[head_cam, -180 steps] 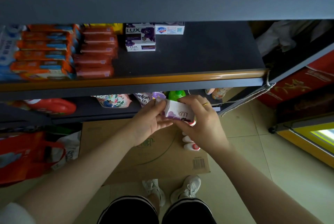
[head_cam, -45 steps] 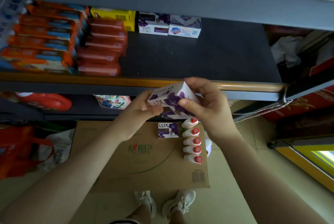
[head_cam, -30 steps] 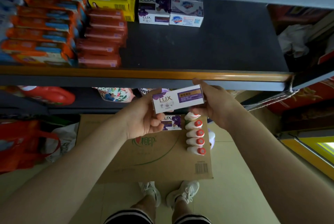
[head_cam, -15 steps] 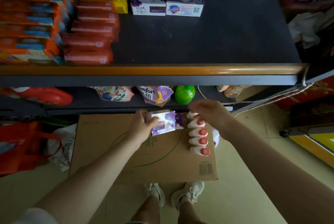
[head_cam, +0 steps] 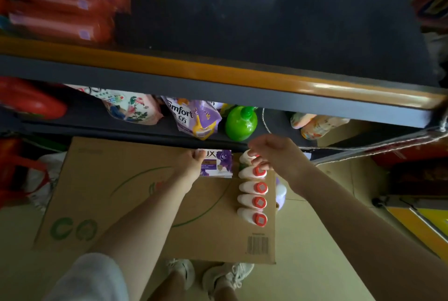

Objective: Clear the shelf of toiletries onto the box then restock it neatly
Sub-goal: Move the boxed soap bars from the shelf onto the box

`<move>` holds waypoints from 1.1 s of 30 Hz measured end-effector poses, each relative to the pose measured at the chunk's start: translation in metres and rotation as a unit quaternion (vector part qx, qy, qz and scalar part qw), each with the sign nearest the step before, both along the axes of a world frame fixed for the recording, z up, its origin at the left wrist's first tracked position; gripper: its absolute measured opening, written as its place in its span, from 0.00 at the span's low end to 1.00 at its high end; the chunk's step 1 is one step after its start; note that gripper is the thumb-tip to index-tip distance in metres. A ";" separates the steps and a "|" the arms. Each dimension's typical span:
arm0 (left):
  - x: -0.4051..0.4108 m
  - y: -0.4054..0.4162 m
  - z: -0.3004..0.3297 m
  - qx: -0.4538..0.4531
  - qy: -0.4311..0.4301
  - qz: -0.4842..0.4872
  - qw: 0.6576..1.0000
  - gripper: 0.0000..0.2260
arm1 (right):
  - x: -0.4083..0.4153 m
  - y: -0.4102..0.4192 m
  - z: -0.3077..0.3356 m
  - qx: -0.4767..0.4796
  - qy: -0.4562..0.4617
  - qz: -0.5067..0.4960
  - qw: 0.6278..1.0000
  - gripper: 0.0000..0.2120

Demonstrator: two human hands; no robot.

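lux soap box (head_cam: 218, 163) lies on the cardboard box (head_cam: 116, 194), left hand (head_cam: 191, 167) gripping it; right hand (head_cam: 274, 155) loosely curled (holding nothing) above white bottles (head_cam: 253, 201).

Head cam, looking steeply down past shelf (head_cam: 218, 75).

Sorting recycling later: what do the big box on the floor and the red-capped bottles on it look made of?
Box: matte brown corrugated cardboard, by its printed logo and barcode. Red-capped bottles: apparently smooth, slightly glossy white plastic.
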State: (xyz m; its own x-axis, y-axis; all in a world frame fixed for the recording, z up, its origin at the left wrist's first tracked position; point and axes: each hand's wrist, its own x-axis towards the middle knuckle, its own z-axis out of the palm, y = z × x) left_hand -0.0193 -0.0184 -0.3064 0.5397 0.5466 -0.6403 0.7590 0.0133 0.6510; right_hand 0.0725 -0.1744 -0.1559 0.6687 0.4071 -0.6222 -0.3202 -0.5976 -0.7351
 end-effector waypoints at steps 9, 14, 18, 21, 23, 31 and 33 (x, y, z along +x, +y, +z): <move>-0.004 -0.003 0.005 0.052 0.013 -0.087 0.995 0.11 | -0.007 -0.002 0.022 0.006 -0.024 0.041 0.999 0.08; -0.031 0.008 0.098 0.121 -0.153 -0.123 0.973 0.14 | -0.013 0.007 0.085 0.044 -0.093 0.145 0.984 0.09; -0.053 0.040 0.197 0.309 -0.311 -0.234 0.868 0.14 | -0.008 0.032 0.145 0.147 -0.132 0.134 0.971 0.08; -0.045 0.078 0.244 0.503 -0.314 -0.289 0.752 0.17 | 0.003 0.063 0.168 0.184 -0.196 0.071 0.961 0.10; -0.032 0.102 0.259 0.581 -0.268 -0.314 0.702 0.21 | 0.013 0.089 0.170 0.167 -0.241 0.035 0.955 0.10; 0.003 0.144 0.234 0.607 -0.196 -0.395 0.662 0.28 | 0.093 0.189 0.112 -0.117 -0.514 0.242 0.814 0.26; 0.003 0.148 0.227 0.605 -0.222 -0.393 0.656 0.26 | 0.105 0.201 0.104 -0.172 -0.511 0.254 0.803 0.28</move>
